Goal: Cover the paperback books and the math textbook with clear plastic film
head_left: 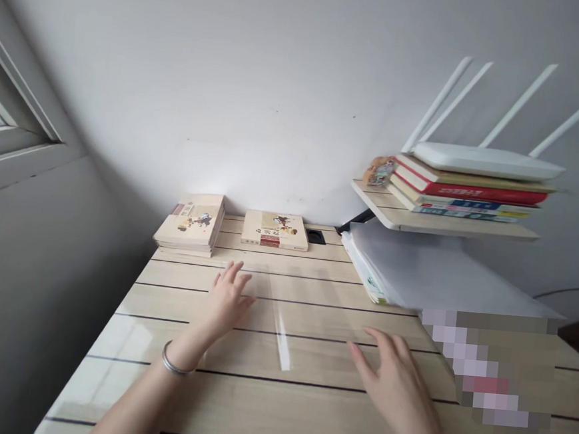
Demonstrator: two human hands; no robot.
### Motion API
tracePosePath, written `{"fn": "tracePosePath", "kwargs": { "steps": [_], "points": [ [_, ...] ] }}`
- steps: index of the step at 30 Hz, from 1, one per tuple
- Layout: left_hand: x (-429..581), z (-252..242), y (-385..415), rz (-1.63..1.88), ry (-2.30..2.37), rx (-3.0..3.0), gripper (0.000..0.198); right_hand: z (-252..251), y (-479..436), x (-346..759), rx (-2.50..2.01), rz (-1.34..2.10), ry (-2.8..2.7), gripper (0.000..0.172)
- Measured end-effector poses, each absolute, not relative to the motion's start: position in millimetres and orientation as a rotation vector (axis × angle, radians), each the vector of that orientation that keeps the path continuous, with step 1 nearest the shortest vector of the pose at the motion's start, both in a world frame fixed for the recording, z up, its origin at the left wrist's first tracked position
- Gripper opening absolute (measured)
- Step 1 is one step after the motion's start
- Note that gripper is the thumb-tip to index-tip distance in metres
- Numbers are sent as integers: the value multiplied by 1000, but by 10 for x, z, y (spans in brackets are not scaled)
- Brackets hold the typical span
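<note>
A clear, glossy plastic sheet (283, 343) lies flat on the pale, wood-grained table (254, 415), between your left hand (227, 299) and right hand (392, 369), both loosely open, fingers spread. Beyond sit rectangular paper books (275, 230); a rounded metal bangle (174, 362) circles your left wrist.

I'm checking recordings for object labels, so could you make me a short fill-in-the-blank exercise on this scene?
1. Of the left hand and right hand, only the ____ shows a bracelet.
2. A transparent sheet lies on the desk between the person's two ____.
3. The white router shows ____ antennas.
4. The router sits on a stack of ____.
Missing words: left; hands; four; books.
</note>
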State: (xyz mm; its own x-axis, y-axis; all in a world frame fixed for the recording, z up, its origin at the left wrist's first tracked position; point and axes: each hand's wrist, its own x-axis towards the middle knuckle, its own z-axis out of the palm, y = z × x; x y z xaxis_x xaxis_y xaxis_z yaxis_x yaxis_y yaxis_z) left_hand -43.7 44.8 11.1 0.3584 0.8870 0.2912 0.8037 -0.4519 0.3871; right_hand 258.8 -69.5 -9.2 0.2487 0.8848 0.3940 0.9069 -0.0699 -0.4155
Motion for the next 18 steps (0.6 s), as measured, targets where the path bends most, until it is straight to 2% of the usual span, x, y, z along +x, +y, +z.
{"fn": "tracePosePath", "kwargs": {
  "steps": [5, 10, 18],
  "points": [
    [-484, 94, 418, 291, 1335, 2489, 43, -178, -676, 2270, -1902, -129, -1833, 36],
    [-616, 81, 517, 254, 1303, 2477, 55, -314, -656, 2057, -1966, -149, -1928, 35],
    [-702, 228, 433, 121, 1302, 2547, 52, -273, -557, 2320, -1857, -152, -2069, 29]
  ]
}}
